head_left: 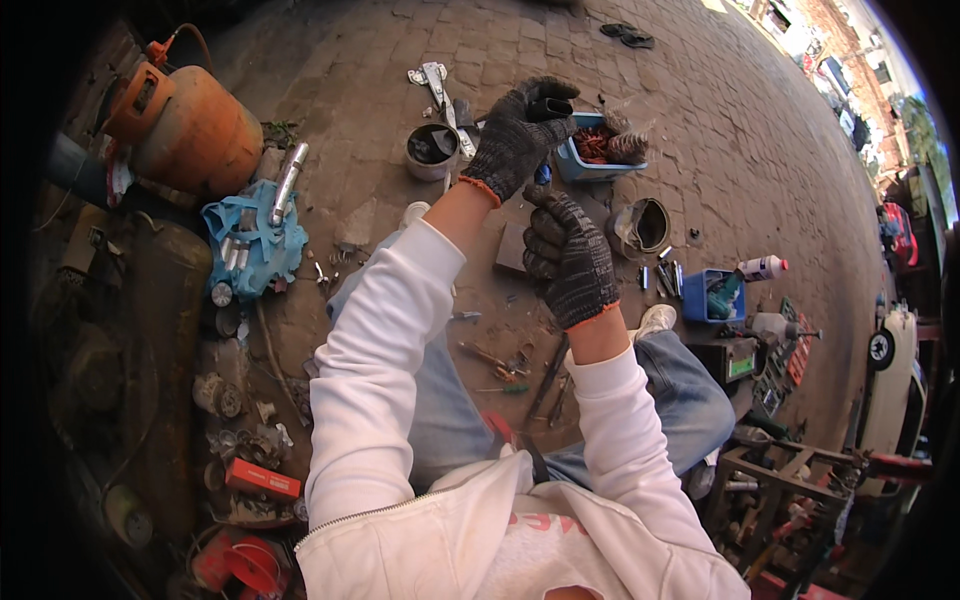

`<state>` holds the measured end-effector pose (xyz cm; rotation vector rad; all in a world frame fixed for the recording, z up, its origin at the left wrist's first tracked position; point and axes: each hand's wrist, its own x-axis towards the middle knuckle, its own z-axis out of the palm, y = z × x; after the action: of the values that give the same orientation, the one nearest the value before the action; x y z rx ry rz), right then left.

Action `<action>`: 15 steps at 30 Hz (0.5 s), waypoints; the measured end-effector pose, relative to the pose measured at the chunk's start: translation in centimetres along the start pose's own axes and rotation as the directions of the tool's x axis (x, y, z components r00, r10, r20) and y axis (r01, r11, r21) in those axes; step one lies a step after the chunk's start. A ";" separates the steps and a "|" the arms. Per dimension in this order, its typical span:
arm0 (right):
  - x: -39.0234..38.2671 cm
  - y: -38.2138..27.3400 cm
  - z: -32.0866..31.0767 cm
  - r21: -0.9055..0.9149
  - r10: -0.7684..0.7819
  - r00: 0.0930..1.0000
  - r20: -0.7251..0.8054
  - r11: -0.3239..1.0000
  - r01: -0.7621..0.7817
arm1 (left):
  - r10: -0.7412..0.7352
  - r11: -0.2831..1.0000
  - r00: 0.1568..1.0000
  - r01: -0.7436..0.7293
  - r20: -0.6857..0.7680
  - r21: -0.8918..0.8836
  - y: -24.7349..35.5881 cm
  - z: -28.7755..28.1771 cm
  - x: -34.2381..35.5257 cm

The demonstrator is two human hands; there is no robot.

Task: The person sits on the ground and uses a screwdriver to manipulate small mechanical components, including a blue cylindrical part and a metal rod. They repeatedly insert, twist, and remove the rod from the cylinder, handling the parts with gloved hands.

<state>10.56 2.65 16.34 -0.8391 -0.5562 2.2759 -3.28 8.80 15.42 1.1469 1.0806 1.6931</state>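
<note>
Both my hands wear dark grey knitted gloves with orange cuffs and are raised in front of me. My left hand (512, 138) is closed around a short dark cylinder (550, 108), whose kind I cannot make out. Just below and to its right, my right hand (572, 255) is closed, thumb up, on a small blue-tipped thing (543, 174), mostly hidden by the glove. Behind the hands stands a light blue bin (600, 172) with reddish-brown parts and a clear plastic bag of parts. A round tin (432, 150) with dark contents stands left of my left hand.
An orange gas cylinder (205, 130) stands at the far left, near a light blue bag (255, 240) with metal tubes. At right are an open can (642, 226), a blue box (712, 296) and a metal frame (790, 480). Hand tools (495, 365) lie between my legs.
</note>
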 end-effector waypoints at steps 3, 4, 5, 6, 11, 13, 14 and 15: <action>-0.1 0.8 0.0 -0.754 -0.483 0.867 0.125 0.522 0.399 | -0.095 0.995 0.995 0.095 -0.016 0.031 -0.4 -0.1 0.6; -0.1 1.0 0.0 -0.842 -0.533 0.828 0.173 0.356 0.405 | -0.148 0.988 0.989 0.149 -0.025 0.046 -0.5 -0.2 0.8; -0.1 1.2 0.0 -0.836 -0.567 0.800 0.194 0.331 0.437 | -0.170 0.985 0.985 0.170 -0.019 -0.003 -0.7 -0.3 1.0; -0.1 1.5 0.0 -0.715 -0.522 0.849 0.080 0.563 0.414 | -0.218 0.975 0.976 0.217 -0.016 -0.047 -0.8 -0.5 1.2; 0.2 3.1 -0.1 -0.765 -0.647 0.755 0.105 0.432 0.477 | -0.343 0.902 0.937 0.347 0.061 -0.256 -1.4 -2.0 1.4; 0.4 3.0 -0.4 -0.824 -0.710 0.665 0.233 0.220 0.523 | -0.385 0.891 0.921 0.388 0.062 -0.236 -1.6 -2.2 1.3; 0.4 2.8 -0.6 -0.843 -0.691 0.676 0.256 0.183 0.506 | -0.393 0.887 0.918 0.395 0.060 -0.237 -1.8 -2.2 1.3; 0.4 2.4 -0.9 -0.854 -0.670 0.688 0.277 0.156 0.496 | -0.391 0.886 0.918 0.395 0.065 -0.243 -1.8 -2.1 1.3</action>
<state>9.88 1.34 14.18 -0.9976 -1.7714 0.9832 -5.40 10.17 13.57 0.7177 0.9773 1.4450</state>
